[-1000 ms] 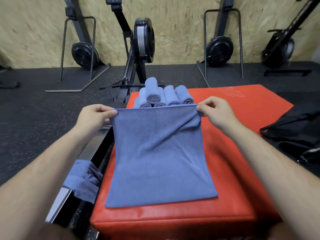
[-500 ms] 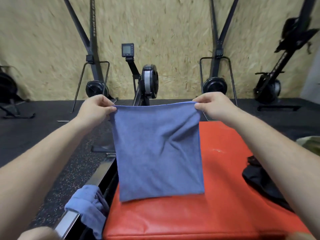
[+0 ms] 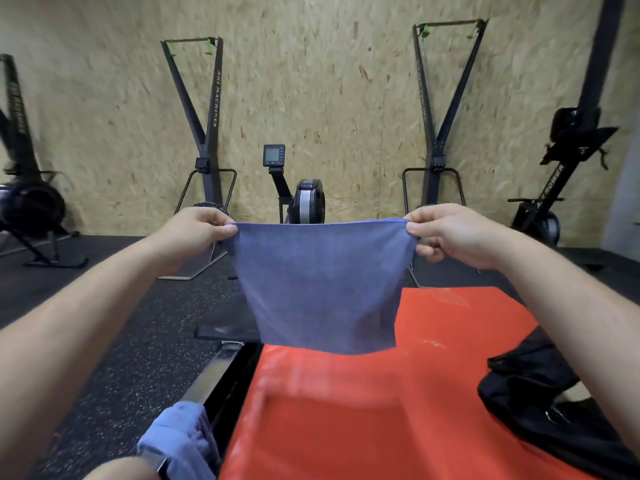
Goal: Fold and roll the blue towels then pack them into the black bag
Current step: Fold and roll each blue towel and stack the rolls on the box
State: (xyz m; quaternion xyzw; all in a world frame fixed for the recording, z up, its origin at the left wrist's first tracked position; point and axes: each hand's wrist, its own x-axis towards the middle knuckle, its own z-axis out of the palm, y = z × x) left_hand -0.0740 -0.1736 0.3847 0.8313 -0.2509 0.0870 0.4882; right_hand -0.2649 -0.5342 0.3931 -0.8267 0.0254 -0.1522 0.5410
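Left hand point(image 3: 197, 233) and right hand point(image 3: 450, 234) pinch the blue towel point(image 3: 322, 285), seemingly doubled.

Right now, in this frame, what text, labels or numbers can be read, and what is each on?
"SKI MACHINES": up the post of the left upright machine.
"ROWER": on the slanted beam of the far-right machine; letters before it are blurred.
Lettering on the far-left machine and the right upright machine: too blurred to read.
Screen of the monitor: too small to read.
No text shows on the blue towel.
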